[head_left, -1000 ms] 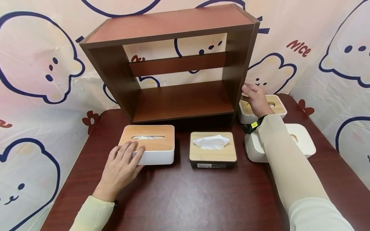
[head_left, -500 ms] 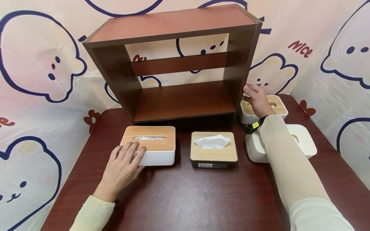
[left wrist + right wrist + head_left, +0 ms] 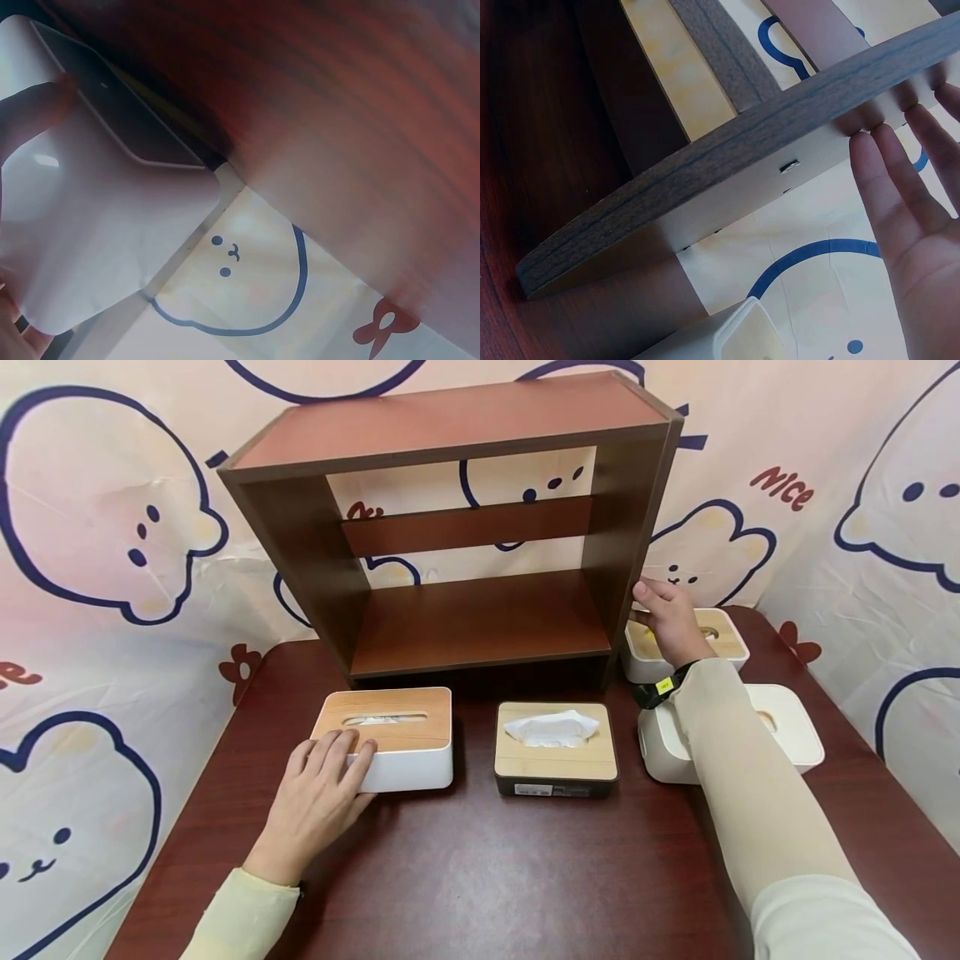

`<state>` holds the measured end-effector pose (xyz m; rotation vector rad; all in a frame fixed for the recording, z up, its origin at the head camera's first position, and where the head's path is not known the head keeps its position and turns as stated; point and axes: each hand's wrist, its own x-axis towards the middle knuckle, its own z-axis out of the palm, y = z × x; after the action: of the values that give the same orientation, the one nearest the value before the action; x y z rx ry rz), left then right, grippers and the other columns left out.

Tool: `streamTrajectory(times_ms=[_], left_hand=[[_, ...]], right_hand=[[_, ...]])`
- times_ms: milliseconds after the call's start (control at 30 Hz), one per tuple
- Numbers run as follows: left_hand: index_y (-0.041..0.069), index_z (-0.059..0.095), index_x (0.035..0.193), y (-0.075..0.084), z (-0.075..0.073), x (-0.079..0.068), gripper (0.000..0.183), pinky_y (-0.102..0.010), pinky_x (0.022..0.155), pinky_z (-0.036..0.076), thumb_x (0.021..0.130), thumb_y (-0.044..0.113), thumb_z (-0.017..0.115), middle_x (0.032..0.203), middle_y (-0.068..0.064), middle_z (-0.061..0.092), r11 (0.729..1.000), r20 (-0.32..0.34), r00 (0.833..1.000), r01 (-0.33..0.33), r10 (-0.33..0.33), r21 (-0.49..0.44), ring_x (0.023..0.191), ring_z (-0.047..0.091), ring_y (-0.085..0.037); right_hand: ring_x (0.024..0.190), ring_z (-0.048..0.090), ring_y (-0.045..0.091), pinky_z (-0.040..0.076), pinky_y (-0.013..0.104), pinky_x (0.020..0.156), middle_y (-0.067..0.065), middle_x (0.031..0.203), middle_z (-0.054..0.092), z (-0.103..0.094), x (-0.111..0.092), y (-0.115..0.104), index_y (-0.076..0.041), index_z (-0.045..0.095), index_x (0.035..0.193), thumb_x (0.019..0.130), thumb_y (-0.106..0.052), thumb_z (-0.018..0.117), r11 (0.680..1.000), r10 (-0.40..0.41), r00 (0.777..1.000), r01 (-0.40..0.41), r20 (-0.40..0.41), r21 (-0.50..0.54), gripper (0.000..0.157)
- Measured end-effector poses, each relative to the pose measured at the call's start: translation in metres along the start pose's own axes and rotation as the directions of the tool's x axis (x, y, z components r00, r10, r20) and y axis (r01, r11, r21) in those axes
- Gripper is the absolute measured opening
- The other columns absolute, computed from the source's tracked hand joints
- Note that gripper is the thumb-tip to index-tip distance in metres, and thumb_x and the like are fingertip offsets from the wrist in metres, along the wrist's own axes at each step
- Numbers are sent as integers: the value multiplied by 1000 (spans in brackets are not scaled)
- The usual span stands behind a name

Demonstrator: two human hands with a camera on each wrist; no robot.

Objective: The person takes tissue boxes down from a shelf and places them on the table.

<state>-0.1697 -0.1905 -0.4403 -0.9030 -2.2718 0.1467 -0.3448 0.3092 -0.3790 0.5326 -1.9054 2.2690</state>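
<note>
My left hand (image 3: 315,793) grips the near left corner of a white tissue box (image 3: 408,768) with a wood-look lid. Its fingers lie on the lid; in the left wrist view the thumb (image 3: 37,112) reaches the edge of the box's dark underside, so the box seems tipped a little off the table. Straight fingertips of my right hand (image 3: 670,618) touch the outer right side of a brown wooden shelf (image 3: 480,618); the right wrist view shows those fingers (image 3: 877,180) flat against the panel.
A dark tissue box with a bamboo lid (image 3: 555,764) stands before the shelf, tissue showing. On the right are a white tissue box (image 3: 787,735), partly behind my sleeve, and a wood-lidded one (image 3: 723,647) beside the shelf. Patterned cloth (image 3: 862,443) hangs behind the table (image 3: 510,877).
The white box under my left hand has shifted or tilted very slightly. My right hand stays at the shelf's side. The whole head view has drifted a little.
</note>
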Motion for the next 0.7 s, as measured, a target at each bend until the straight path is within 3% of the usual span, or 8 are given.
streamTrajectory(times_ms=[233, 700], left_hand=[[-3, 52, 126, 2, -2, -1, 80, -56, 84, 42, 64, 34, 88, 121, -29, 50, 999, 55, 998, 7, -9, 35, 110, 48, -46], [-11, 50, 120, 6, 1, -2, 80, -55, 94, 41, 61, 26, 89, 119, -33, 48, 1000, 66, 997, 26, -26, 5, 109, 47, -49]], right_hand=[[110, 56, 19, 52, 27, 86, 1, 118, 67, 0, 0, 0, -8, 70, 123, 98, -26, 61, 1000, 0, 1000, 0, -2, -7, 31], [108, 56, 19, 51, 28, 86, 1, 117, 67, 0, 0, 0, -7, 71, 120, 99, -24, 60, 1000, -12, 1000, 12, 13, 23, 29]])
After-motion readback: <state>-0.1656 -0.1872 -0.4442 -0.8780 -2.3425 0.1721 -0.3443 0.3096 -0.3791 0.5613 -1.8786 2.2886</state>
